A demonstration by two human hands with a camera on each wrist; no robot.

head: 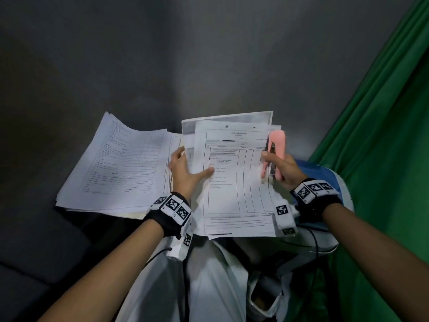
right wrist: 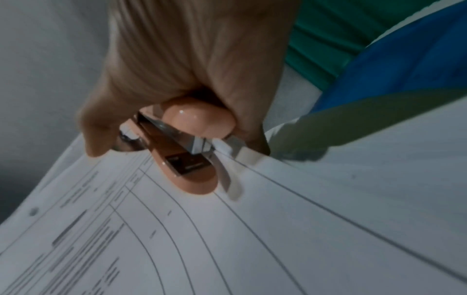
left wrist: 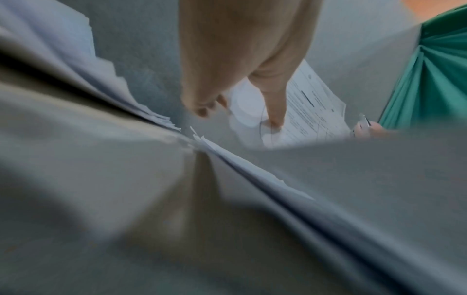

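Head view: pinching one sheaf of printed forms (head: pixel 234 182) at its left edge with the left hand (head: pixel 185 173); gripping one pink stapler (head: pixel 277 145) in the right hand (head: pixel 284 170) at the right edge, long axis and nose pointing away from the body; working between one other paper stack (head: pixel 120 163) leftward, one green curtain (head: pixel 383 135) rightward. Left wrist: pressing thumb (left wrist: pixel 274 103) onto the sheaf (left wrist: pixel 316 111). Right wrist: curling fingers (right wrist: pixel 242 95) round the stapler (right wrist: pixel 192 171).

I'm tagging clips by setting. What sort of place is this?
Likely a makeshift paperwork corner: a stack of printed white forms, more ruled white sheets pinched in the left hand, a pink plastic stapler gripped by the right hand, and a green cloth curtain.
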